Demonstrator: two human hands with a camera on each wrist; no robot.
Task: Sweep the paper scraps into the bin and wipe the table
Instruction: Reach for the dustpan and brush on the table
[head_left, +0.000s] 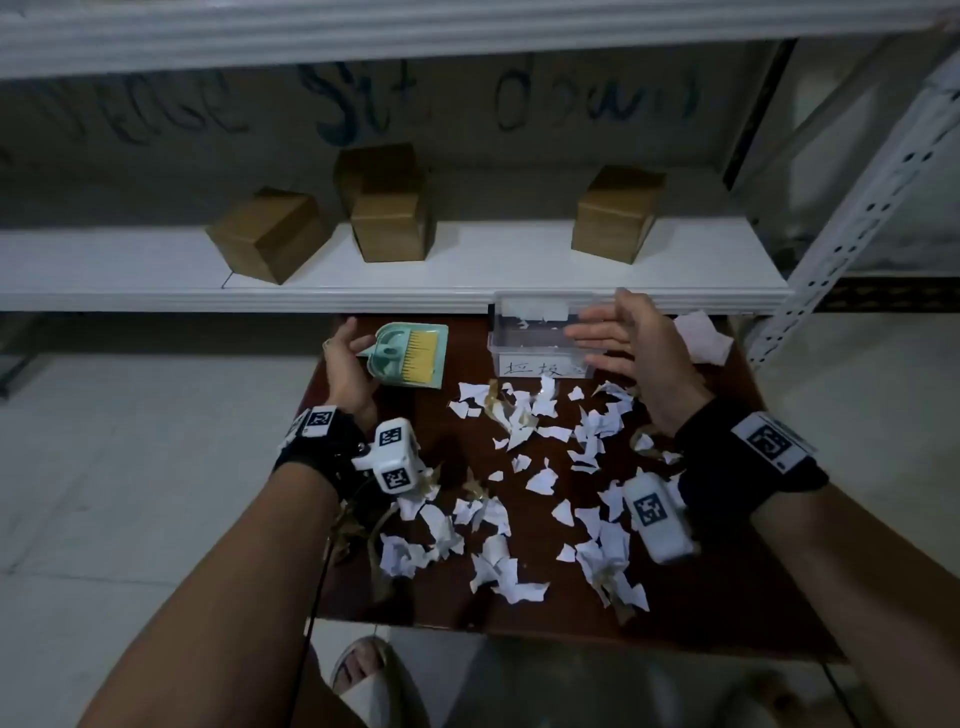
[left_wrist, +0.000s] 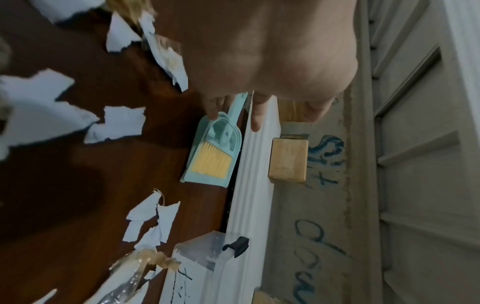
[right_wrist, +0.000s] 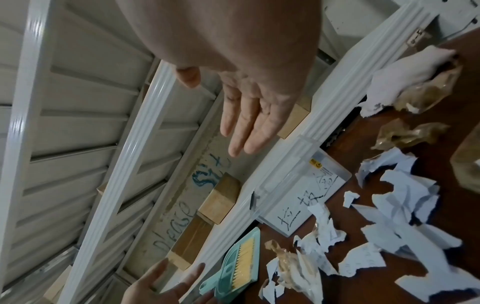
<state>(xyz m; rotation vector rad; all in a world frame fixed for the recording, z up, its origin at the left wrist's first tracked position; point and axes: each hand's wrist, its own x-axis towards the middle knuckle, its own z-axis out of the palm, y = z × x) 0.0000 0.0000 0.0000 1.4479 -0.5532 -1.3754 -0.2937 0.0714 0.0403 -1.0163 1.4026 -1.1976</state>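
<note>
Torn white paper scraps (head_left: 540, 478) lie scattered over the dark wooden table (head_left: 727, 597), mixed with crumpled brownish plastic bits (right_wrist: 405, 133). A teal dustpan (head_left: 410, 353) with a yellow-bristled brush (left_wrist: 210, 160) nested in it lies at the back left. My left hand (head_left: 353, 348) reaches its handle, and straight fingers (left_wrist: 215, 109) touch it on either side. A clear plastic bin (head_left: 519, 343) with a handwritten label stands at the back centre. My right hand (head_left: 602, 325) hovers flat and open just in front of the bin, holding nothing. A pink cloth (head_left: 701, 335) lies at the back right.
A white shelf edge (head_left: 363, 299) overhangs the table's back, close above the bin and dustpan. Three cardboard boxes (head_left: 270, 234) sit on that shelf. A perforated metal upright (head_left: 852, 234) rises at the right. A sandalled foot (head_left: 358, 665) shows below the table's front edge.
</note>
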